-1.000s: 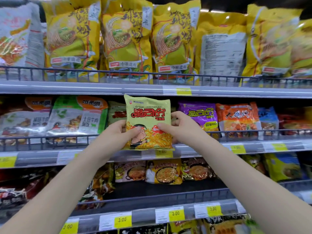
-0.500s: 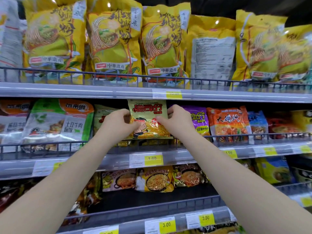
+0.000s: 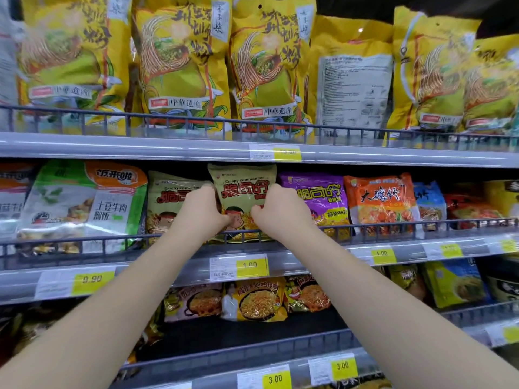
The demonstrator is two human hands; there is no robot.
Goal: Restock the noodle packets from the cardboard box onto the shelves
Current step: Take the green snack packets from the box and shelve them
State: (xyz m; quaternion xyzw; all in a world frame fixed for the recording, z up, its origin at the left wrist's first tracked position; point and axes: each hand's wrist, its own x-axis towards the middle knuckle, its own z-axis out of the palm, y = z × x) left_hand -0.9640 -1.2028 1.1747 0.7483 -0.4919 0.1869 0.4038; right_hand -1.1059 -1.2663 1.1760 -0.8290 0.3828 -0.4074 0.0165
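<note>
Now both hands are up at the middle shelf, gripping one noodle packet between them. The left hand holds the packet's left edge and the right hand its right edge. On each, the fingers curl round the wrapper's side while the thumb presses on the printed front.

The packet is pale yellow-green with red characters and the words "Crispy commander". It stands upright behind the wire rail that runs along the shelf's front lip, its lower edge down at rail level. Whether its bottom rests on the shelf board I cannot tell, since the hands and rail cover that part.

Just to its left, partly behind the left hand, stands a matching packet of the same print. Just to its right is a purple packet, then an orange packet. Further left on the same shelf leans a green and orange rice pack. A yellow price tag reading 1.00 sits on the shelf edge below the hands.

Large yellow bags line the top shelf, one of them turned back to front. On the lower shelf lie a few gold noodle packs.
</note>
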